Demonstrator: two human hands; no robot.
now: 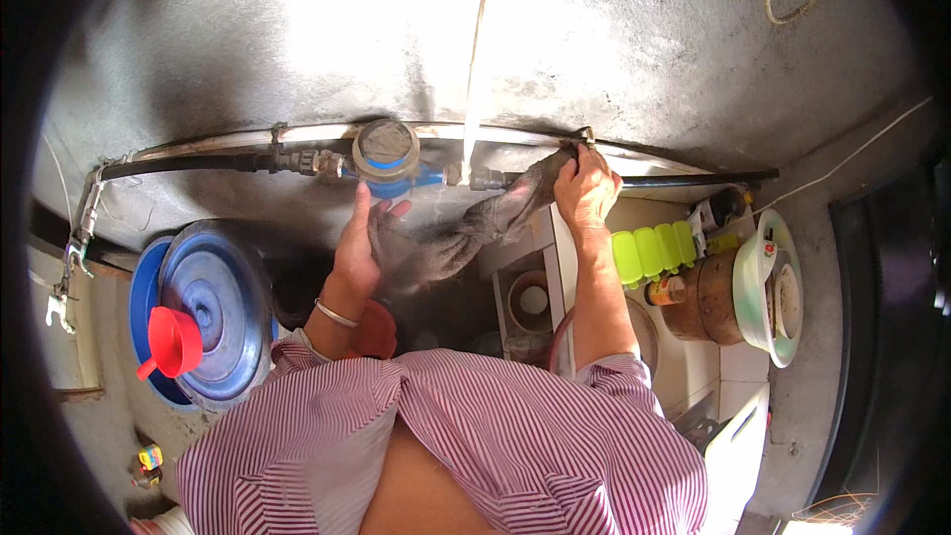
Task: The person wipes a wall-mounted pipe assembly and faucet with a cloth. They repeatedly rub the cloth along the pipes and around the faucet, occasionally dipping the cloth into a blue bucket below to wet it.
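A grey-brown cloth (446,245), twisted along its length, stretches between my two hands below a black pipe (691,180). Pinched in my right hand (589,192) is its upper end, close to a small metal fitting (587,135) on the wall. My left hand (355,253) is at the other end, thumb raised and fingertips showing beyond the blurred cloth. Whether those fingers grip the cloth or just touch it, I cannot tell. Just above the left thumb sits a blue water meter (394,182) with a dusty round cap (386,147), joined into the pipe line.
At left, a red dipper (174,342) rests on a large blue lid (215,312). To the right are a green lidded seasoning box (654,249), a small jar (666,290), a brown pot (687,297) and a pale green basin (750,290). A white pipe (475,52) runs up the wall.
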